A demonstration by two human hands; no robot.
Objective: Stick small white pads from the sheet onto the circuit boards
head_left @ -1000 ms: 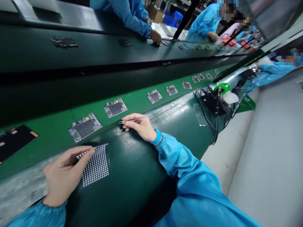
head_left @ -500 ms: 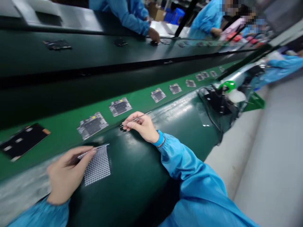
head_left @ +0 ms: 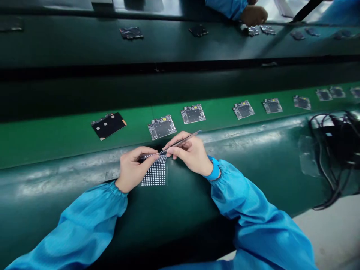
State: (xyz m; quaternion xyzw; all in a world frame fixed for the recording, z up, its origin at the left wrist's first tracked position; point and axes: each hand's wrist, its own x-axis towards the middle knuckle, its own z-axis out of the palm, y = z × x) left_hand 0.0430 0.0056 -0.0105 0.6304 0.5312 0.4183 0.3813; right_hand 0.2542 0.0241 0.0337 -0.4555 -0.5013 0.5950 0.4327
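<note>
Along the near edge of the dark green conveyor belt (head_left: 253, 168), below a row of circuit boards (head_left: 162, 127), a dotted sheet (head_left: 154, 173) lies between the hands. The left hand (head_left: 133, 168)'s fingers grip tweezers (head_left: 149, 155) and the right hand (head_left: 191, 153)'s grip a second pair of tweezers (head_left: 182, 141), tips converging at the sheet's top edge for shared, precise handling.

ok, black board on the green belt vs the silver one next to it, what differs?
Black panel: plain black face, pale patches, orange edge. Silver circuit board: metal parts around a dark square, no orange edge. Both lie flat on the green belt.
</note>
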